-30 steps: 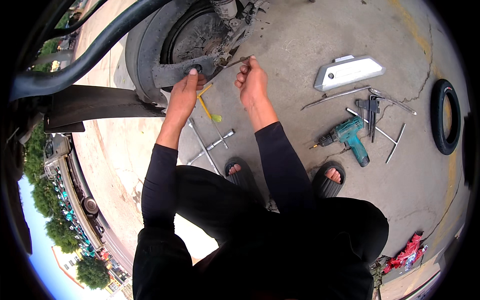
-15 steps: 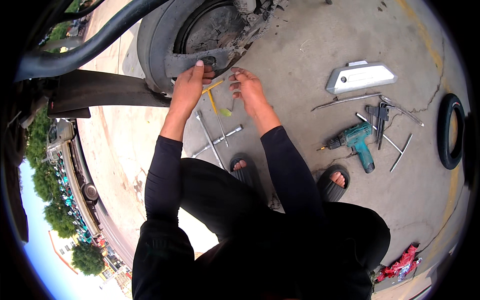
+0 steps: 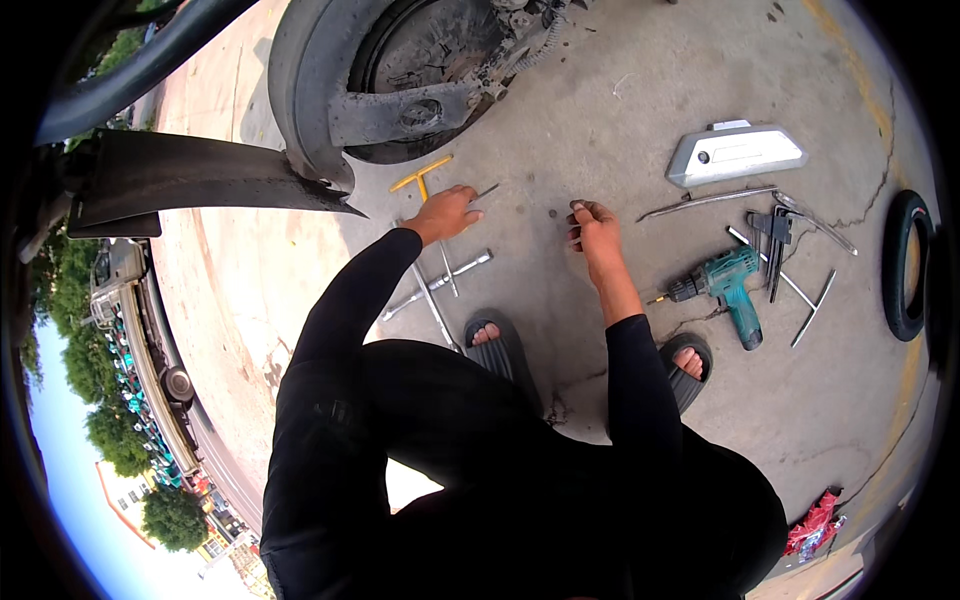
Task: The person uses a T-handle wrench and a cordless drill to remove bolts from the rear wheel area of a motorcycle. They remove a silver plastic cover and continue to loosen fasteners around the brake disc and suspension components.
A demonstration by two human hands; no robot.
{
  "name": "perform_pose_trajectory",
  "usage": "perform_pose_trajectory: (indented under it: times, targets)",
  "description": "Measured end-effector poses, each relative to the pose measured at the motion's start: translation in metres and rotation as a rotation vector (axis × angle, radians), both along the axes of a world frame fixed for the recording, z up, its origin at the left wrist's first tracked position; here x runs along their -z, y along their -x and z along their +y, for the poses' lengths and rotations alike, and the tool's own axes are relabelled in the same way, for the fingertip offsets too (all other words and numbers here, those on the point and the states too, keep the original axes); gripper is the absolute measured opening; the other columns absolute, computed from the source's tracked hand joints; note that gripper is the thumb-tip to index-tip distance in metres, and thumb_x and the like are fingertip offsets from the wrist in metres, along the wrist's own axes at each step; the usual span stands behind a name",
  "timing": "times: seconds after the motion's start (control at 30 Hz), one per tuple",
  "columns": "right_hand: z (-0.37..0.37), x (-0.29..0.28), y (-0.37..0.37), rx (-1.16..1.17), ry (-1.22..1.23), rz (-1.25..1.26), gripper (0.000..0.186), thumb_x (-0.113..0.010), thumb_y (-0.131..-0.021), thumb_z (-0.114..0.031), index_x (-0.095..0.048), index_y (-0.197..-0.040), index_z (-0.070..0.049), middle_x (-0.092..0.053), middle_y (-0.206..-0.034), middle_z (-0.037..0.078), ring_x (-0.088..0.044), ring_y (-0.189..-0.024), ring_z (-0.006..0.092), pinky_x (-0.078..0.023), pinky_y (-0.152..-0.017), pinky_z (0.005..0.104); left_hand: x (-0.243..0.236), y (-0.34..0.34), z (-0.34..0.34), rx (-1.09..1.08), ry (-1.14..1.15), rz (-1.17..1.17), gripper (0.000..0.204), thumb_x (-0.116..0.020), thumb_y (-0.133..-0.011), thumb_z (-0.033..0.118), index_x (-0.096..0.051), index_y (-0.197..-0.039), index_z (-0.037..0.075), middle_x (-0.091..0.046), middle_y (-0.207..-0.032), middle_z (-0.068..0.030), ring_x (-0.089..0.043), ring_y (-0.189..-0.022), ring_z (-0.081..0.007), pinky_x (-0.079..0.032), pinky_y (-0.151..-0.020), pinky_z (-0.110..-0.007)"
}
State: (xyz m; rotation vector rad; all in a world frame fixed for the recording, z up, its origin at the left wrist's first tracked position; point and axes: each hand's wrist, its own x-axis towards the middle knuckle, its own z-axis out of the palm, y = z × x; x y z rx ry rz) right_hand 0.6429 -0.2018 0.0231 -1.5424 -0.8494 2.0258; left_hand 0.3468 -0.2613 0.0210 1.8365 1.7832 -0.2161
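Yellow T-handle wrench (image 3: 421,174) on concrete (image 3: 600,140), the left hand (image 3: 445,214) over its shaft.
A thin rod (image 3: 487,190) shows by that hand's fingers; whether they grasp it, I cannot tell. The right hand (image 3: 595,235) hangs well apart, fingers curled, any contents unclear. A dusty wheel (image 3: 430,55) stands toward the concrete's far edge, a loose tyre (image 3: 893,265) near its right edge.

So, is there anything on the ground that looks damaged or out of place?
Yes. The concrete ground is visibly cracked near the black tyre, and a crumpled red item lies at lower right, looking like litter.
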Motion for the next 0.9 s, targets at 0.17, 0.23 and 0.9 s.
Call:
perform_pose_trajectory:
  times: [0.17, 0.23, 0.9]
  targets:
    - [-0.023, -0.001, -0.017, -0.007, 0.041, -0.028, 0.028, -0.056, -0.096, -0.026, -0.065, -0.111, -0.004, -0.064, -0.088, 0.002, -0.057, -0.067, 0.0100, -0.044, -0.059, 0.0265, 0.029, -0.014, -0.004, 0.041, -0.101, -0.086, 0.020, -0.066, -0.086, 0.016, -0.054, -0.096, 0.004, -0.062, -0.095, -0.0158, -0.061, -0.092, -0.0394, -0.048, -0.079, -0.050]
    - [-0.030, 0.003, -0.018, -0.037, 0.044, -0.038, 0.028, -0.056, -0.096, -0.026, -0.065, -0.111, -0.004, -0.064, -0.088, 0.002, -0.057, -0.068, 0.0098, -0.044, -0.059, 0.0268, 0.031, -0.018, -0.014, -0.015, -0.150, -0.081, 0.019, -0.064, -0.087, 0.014, -0.053, -0.099, 0.003, -0.061, -0.097, -0.0168, -0.061, -0.091, -0.0398, -0.049, -0.078, -0.050]
    - [-0.047, -0.013, 0.003, -0.134, 0.024, -0.021, 0.026, -0.056, -0.096, -0.025, -0.065, -0.110, -0.004, -0.064, -0.087, 0.001, -0.057, -0.068, 0.0102, -0.044, -0.061, 0.0272, 0.031, -0.057, -0.003, 0.071, -0.257, 0.095, 0.026, -0.058, -0.076, 0.001, -0.050, -0.101, -0.001, -0.063, -0.096, -0.0236, -0.066, -0.085, -0.0418, -0.053, -0.072, -0.049]
